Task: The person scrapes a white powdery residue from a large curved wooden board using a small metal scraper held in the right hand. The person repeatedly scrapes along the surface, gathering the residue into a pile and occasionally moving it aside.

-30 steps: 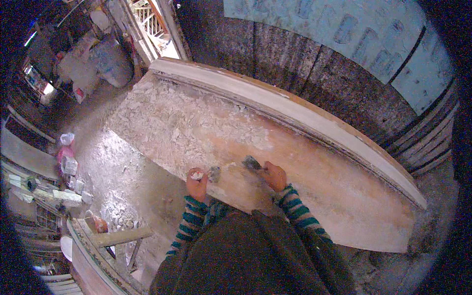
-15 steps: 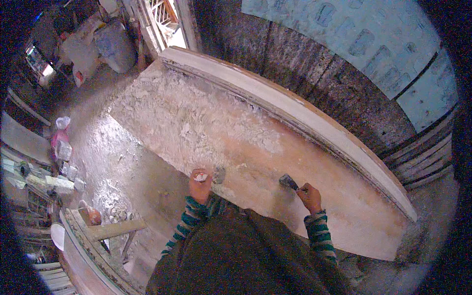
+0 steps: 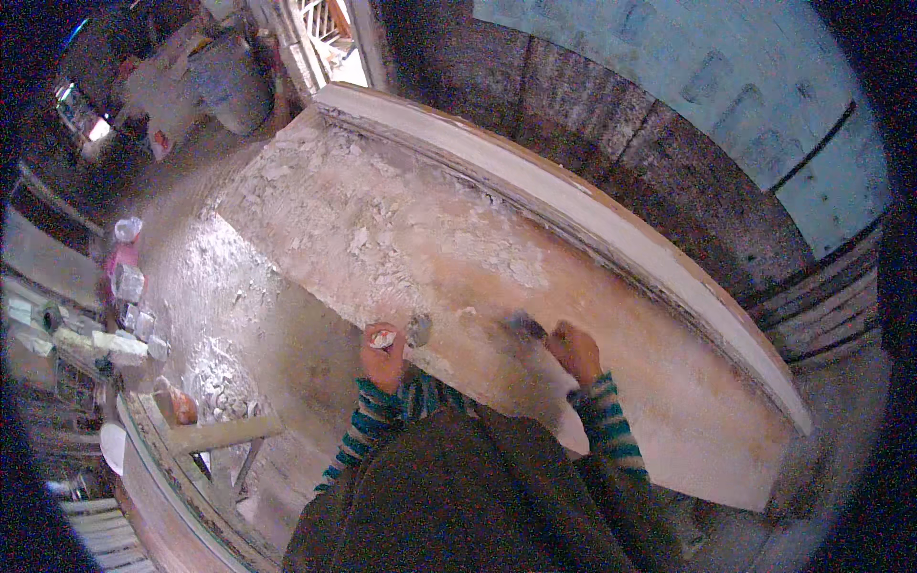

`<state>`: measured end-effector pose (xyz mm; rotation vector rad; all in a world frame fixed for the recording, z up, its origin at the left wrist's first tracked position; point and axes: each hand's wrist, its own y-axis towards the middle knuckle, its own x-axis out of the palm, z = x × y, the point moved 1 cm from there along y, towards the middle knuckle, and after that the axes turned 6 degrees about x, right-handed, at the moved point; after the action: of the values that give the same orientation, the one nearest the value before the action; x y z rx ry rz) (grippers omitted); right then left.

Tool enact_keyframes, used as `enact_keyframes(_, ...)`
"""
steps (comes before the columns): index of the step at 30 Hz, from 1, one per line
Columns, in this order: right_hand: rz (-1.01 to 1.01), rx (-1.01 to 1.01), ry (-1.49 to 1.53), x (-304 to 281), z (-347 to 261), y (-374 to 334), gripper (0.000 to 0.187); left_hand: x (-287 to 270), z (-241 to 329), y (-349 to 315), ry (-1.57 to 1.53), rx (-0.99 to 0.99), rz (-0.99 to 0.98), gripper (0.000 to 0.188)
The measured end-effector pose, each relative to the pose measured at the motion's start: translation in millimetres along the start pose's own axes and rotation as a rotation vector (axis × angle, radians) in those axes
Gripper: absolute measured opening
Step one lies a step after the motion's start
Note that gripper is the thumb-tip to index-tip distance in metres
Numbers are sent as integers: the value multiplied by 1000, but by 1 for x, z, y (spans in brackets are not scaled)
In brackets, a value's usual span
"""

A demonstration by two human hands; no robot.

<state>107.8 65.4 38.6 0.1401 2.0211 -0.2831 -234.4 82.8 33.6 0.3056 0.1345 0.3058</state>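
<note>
A white, crumbly-looking lump [image 3: 382, 338] shows in the curled fingers of my left hand [image 3: 382, 359], at the near edge of the worktop. A small grey piece [image 3: 418, 330] lies on the surface just right of that hand. My right hand [image 3: 576, 350] is closed around a small dark tool with a flat, broad head [image 3: 524, 326], like a scraper or brush. Motion smears the tool and hand, so its exact kind cannot be told. The tan worktop [image 3: 659, 382] under both hands carries pale, flaky crust [image 3: 363, 224] over its left and far parts.
A raised pale rim [image 3: 573, 205] runs along the worktop's far side, with a dark stained wall [image 3: 583, 105] behind. Pale blocks [image 3: 134, 320] and a pink bag [image 3: 122, 258] lie on the floor at left. Nearer stands a wooden frame [image 3: 224, 435] beside a reddish pot [image 3: 181, 406].
My right hand has moved left and slightly away from me, with the dark tool in it. My left hand keeps the white lump at nearly the same place.
</note>
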Motion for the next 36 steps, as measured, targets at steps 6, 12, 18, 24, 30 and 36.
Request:
enact_keyframes(6, -82, 27, 107, 17, -1, -51, 32, -16, 4, -13, 12, -35, 117, 17)
enact_keyframes(12, -43, -226, 170, 48, -98, 30, 26, -23, 22, -26, -51, -92, 175, 14)
enact_keyframes(18, -251, -123, 157, 10, -127, 37, 33, -32, 12, -40, -12, -65, 213, 12)
enact_keyframes(24, -288, -81, -60, -9, -23, -58, 33, -39, 19, -50, -14, -62, 347, 14)
enact_keyframes(30, -152, -26, 74, 44, -9, -87, 31, -50, 9, -26, -5, -62, 306, 14)
enact_keyframes(36, 94, -227, 151, 88, -141, -7, 28, -66, 19, 9, -218, -41, 363, 15)
